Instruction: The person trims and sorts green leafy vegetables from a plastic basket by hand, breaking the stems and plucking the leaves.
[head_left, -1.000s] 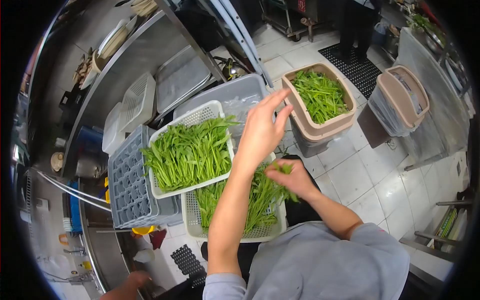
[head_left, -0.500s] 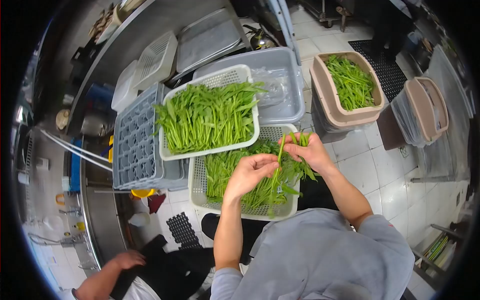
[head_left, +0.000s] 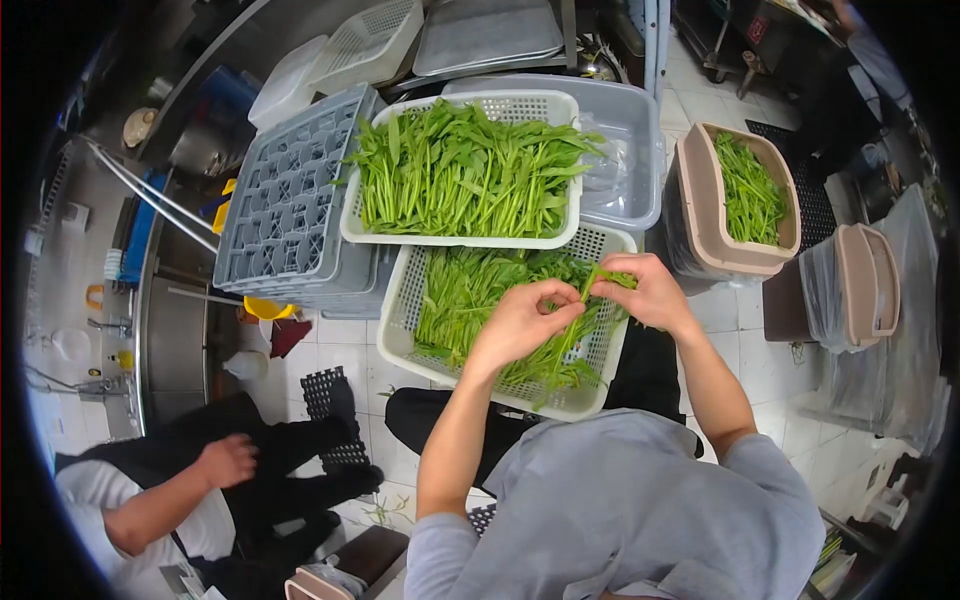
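My left hand (head_left: 527,322) and my right hand (head_left: 648,290) are close together over the lower white basket (head_left: 397,318). Each is closed on green stems of a leafy vegetable (head_left: 588,283) that looks like water spinach, with the fingertips pinched. Loose water spinach (head_left: 462,300) fills the left and middle of this basket, and its holed right side shows. Above it, overlapping its far edge, sits an upper white basket (head_left: 455,239) heaped with stems lying side by side (head_left: 470,180).
Right of the baskets, a beige-rimmed bin (head_left: 697,205) holds more greens. Grey glass racks (head_left: 290,200) are stacked at left, and a grey tub (head_left: 640,150) stands behind. At lower left another person's hand (head_left: 228,460) hangs near dark trousers. A second beige-topped bin (head_left: 868,290) is farther right.
The view has shifted, so baskets and bins sit differently in frame. My hands remain pinched on stems; the long upright stem between them no longer shows. The other person has come further into view.
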